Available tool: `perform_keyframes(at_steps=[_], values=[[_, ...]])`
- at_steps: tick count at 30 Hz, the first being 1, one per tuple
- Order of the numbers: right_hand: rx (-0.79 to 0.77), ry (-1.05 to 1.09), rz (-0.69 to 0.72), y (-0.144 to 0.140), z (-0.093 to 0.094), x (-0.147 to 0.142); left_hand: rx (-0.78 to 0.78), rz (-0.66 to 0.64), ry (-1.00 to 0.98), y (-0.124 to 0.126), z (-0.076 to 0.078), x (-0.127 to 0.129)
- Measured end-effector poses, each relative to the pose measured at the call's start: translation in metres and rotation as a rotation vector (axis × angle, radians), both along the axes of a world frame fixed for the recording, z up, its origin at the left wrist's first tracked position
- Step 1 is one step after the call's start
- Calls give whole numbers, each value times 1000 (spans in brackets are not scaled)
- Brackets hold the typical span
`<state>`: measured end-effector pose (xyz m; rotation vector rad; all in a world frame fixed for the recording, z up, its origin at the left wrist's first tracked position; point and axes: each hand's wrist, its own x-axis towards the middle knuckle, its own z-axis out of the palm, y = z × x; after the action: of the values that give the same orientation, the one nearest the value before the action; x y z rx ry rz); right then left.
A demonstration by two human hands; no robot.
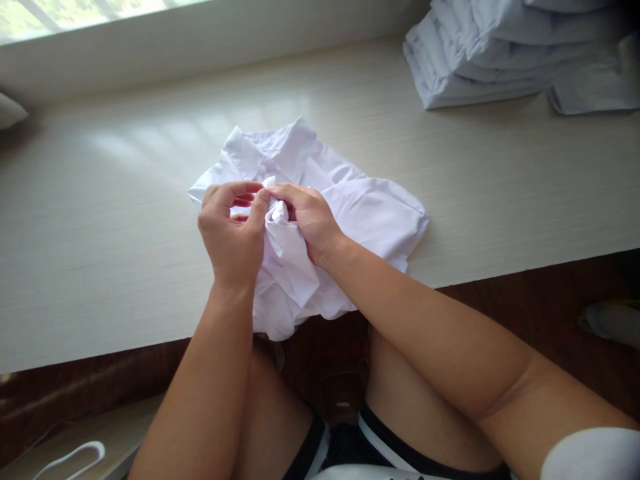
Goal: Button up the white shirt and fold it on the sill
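Observation:
A white collared shirt (373, 207) lies crumpled on the pale table, its collar toward the window and its lower part hanging slightly over the front edge. Both hands meet over the shirt's front, just below the collar. My left hand (233, 217) pinches a gathered bit of the shirt between thumb and fingertips. From the other side, my right hand (313, 217) grips the same bunched cloth, its thumb near the left fingertips. Folds of fabric hang beneath the hands. Whether a button sits between the fingers is hidden.
A stack of folded white garments (480, 60) stands at the back right of the table (100, 267). Behind it runs the window ledge (200, 47). A white object (10, 111) pokes in at the far left. Down at the lower left lies a white hanger-like loop (95, 448).

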<state>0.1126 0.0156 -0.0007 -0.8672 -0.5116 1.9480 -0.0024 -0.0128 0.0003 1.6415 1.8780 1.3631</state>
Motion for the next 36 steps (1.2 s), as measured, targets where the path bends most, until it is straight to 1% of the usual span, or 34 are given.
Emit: perform_keyframes(at_steps=[5,20,29,36], values=[[-10,-36,-9,1,0,0,-4,8,-2,-1,-1,-1],[4,-51,1,0,-1,0,-34,33,8,-1,-1,2],[-7,-83,-15,2,0,1,-26,43,63,-3,2,2],[-16,-86,-14,0,-3,1,-30,42,82,-3,-1,0]])
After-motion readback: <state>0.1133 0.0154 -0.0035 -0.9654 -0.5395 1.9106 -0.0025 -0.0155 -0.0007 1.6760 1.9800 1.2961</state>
